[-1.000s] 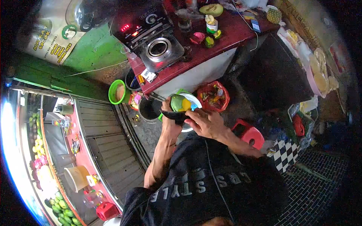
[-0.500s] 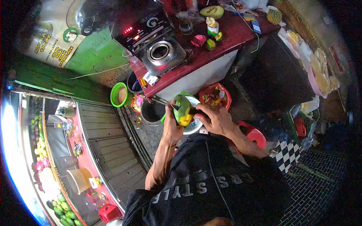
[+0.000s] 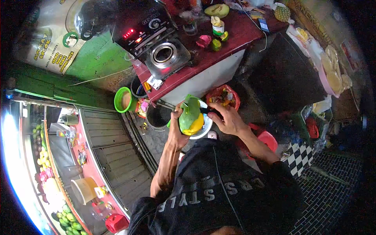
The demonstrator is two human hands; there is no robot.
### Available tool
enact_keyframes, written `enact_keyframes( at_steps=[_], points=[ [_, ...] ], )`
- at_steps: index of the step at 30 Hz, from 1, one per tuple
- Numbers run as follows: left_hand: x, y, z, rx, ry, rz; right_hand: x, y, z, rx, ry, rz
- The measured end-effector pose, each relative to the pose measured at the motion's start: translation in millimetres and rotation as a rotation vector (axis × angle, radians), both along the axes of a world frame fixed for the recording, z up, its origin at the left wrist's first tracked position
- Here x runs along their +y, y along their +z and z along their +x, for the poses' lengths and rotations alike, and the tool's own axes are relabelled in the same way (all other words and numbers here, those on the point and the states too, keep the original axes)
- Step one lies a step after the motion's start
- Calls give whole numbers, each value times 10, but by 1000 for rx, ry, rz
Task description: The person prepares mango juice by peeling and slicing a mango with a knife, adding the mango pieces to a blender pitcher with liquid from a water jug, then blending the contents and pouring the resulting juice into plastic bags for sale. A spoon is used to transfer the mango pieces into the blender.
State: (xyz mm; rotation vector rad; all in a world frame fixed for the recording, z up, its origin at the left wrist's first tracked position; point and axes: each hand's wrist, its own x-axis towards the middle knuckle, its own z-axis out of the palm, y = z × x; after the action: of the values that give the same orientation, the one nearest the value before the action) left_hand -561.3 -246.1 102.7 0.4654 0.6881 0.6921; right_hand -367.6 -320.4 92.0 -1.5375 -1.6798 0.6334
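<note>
My left hand (image 3: 177, 128) is wrapped round a large green mango (image 3: 189, 116), steadying it from the left. Its lower side is peeled to bare yellow flesh, while the rest still has green skin. On the other side, my right hand (image 3: 228, 120) is closed on a black-handled knife (image 3: 208, 111) held against the fruit. The blade is hard to make out. Beneath the mango stands a white basin (image 3: 210, 124), partly hidden by fruit and hands.
A red-lined bin (image 3: 237, 102) of peelings is beyond my right hand. A dark bucket (image 3: 157, 119) and a green basin (image 3: 118, 102) stand left. Ahead, a red counter (image 3: 196, 67) carries a cup sealer (image 3: 166, 58) and cut fruit. A red stool (image 3: 266, 140) is at right.
The mango has turned in my left hand, showing more green skin and a broader yellow patch. My right hand has shifted slightly right, away from the fruit's lower end.
</note>
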Motion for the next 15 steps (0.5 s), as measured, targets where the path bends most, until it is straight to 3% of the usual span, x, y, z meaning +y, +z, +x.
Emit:
enact_keyframes(
  at_steps=[5,8,9,10,12,13,15],
  points=[
    [-56,5,36,-89,-27,-56,103,-9,20,55,-8,86],
    [-52,-67,37,-123,-107,-79,104,-8,6,-73,-39,179],
    [-84,-97,54,-84,-104,-111,141,-86,55,-224,-14,139],
    [-98,-167,107,-34,-51,-19,147,-144,36,-220,-19,128],
    [-83,-135,121,-82,-85,-80,275,-247,18,182,-78,225],
    [-97,-140,118,-82,-88,-85,284,-524,60,144,-135,96],
    [-118,-159,130,-69,-87,-4,323,-673,62,182,-206,88]
  ],
)
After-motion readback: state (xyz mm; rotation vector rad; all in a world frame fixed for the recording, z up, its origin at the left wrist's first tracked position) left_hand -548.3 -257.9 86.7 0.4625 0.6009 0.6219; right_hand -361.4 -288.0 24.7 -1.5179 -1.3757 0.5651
